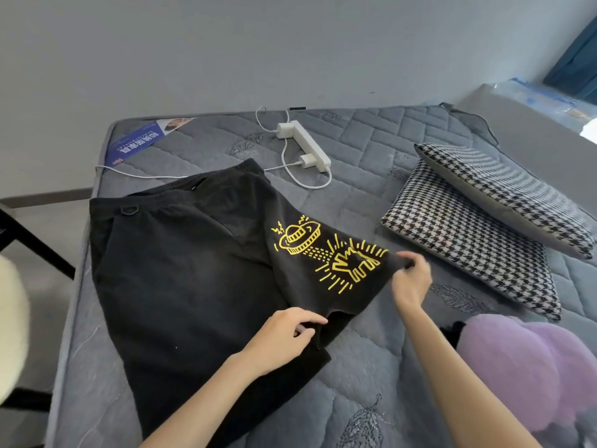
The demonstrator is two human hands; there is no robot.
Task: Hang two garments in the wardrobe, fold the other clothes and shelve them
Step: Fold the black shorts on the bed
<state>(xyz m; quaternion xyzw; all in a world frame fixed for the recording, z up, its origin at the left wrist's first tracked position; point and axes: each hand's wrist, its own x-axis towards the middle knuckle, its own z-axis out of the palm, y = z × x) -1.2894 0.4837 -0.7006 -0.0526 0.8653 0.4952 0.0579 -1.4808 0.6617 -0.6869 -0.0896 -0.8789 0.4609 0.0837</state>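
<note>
Fingers (311, 319) of the left hand (284, 337) pinch the hem of the black shorts (181, 270) near the crotch, while the right hand (412, 281) pinches the outer corner of the same leg's hem — the leg with the yellow print (332, 257) — holding it slightly raised off the bed (371, 367). The rest of the shorts lies flat on the grey quilted bed, waistband toward the wall, with a white power strip (307, 145) and its cables (311, 186) just beyond. Two houndstooth cushions (468, 253), one leaning on the other, lie to the right — apart from the shorts — and a purple plush thing (523, 367) sits at the near right.
</note>
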